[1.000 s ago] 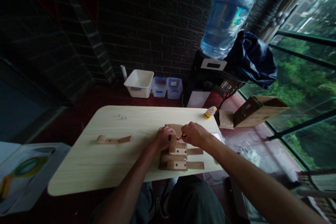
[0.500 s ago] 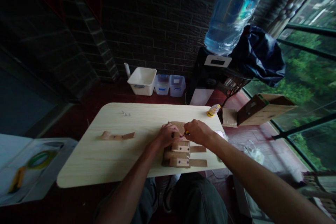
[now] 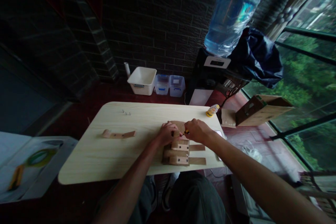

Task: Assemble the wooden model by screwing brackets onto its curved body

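A brown cardboard piece (image 3: 176,154) lies near the front edge of the table, with cardboard strips (image 3: 197,161) across it, held by dark round fasteners. My left hand (image 3: 167,133) is closed at its upper part, fingers pinching a folded cardboard strip (image 3: 175,140). My right hand (image 3: 195,130) is closed around a small tool with a yellow-and-black handle, seemingly a screwdriver (image 3: 187,131). Its tip end points left at the strip, close to my left fingertips; the exact contact is too small to make out. Most of the handle is hidden in my right fist.
A loose bent cardboard strip (image 3: 119,135) lies on the left of the wooden table (image 3: 86,157). Several small metal pieces (image 3: 126,113) lie behind it. A yellow-capped bottle (image 3: 212,110) stands at the back right corner. Bins (image 3: 143,85) and a water dispenser (image 3: 202,96) stand beyond the table.
Both hands stay at the same spot on the cardboard, with the right hand shifted only slightly. The whole view has moved a little with my head.
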`<state>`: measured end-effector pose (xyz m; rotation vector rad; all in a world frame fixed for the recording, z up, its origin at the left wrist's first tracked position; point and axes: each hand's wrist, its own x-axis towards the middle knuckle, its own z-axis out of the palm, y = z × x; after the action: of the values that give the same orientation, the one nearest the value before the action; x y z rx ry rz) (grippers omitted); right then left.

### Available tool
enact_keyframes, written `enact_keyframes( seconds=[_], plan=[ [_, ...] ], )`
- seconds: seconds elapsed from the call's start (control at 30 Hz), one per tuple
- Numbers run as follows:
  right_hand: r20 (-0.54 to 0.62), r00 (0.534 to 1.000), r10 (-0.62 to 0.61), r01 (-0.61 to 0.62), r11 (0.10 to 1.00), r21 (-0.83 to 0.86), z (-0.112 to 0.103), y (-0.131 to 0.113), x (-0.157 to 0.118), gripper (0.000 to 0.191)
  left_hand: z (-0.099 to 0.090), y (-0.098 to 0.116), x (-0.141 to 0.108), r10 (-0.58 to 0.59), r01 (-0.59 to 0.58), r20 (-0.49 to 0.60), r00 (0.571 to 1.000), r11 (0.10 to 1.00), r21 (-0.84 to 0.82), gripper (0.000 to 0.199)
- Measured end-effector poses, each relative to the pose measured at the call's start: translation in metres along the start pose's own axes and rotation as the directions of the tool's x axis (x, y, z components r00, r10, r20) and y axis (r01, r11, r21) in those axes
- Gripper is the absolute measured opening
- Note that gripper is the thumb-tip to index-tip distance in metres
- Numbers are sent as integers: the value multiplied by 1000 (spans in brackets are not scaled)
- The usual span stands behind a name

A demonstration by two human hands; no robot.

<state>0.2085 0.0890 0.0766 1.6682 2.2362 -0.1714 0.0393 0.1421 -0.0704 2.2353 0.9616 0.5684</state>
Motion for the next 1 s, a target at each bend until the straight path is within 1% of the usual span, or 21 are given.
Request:
enact_keyframes(
  seconds=[0.1,0.3,0.43,0.53,0.67,0.83,1.0],
  plan=[
    [-5,1000,-16,16,1000,-25,-2,-4,1,35,1,-1,-1,5,-5,-8,1000,1000,-17,17],
    [8,1000,-20,20,1000,-16,-4,-8,4,35,3,-3,-3,30,-30,-18,999,1000,-6,14],
    [27,999,-29,30,999,-18,-6,-7,3,36,1,-1,-3,10,-10,-23,1000,1000,-5,15],
    [17,997,-74,74,997,-1,-8,-6,0,36,-1,1,-3,8,-8,-26,1000,1000,-7,17],
    [21,987,-157,157,987,-8,-12,-5,-4,31,-1,2,-4,35,-36,-36,999,999,-15,20],
    [9,984,-177,178,982,-69,-14,-7,-2,29,0,0,-4,47,-47,-36,998,999,-20,23],
    [-6,983,-184,183,980,-85,-9,-7,3,28,0,-2,-4,61,-62,-31,998,998,-18,24]
  ],
)
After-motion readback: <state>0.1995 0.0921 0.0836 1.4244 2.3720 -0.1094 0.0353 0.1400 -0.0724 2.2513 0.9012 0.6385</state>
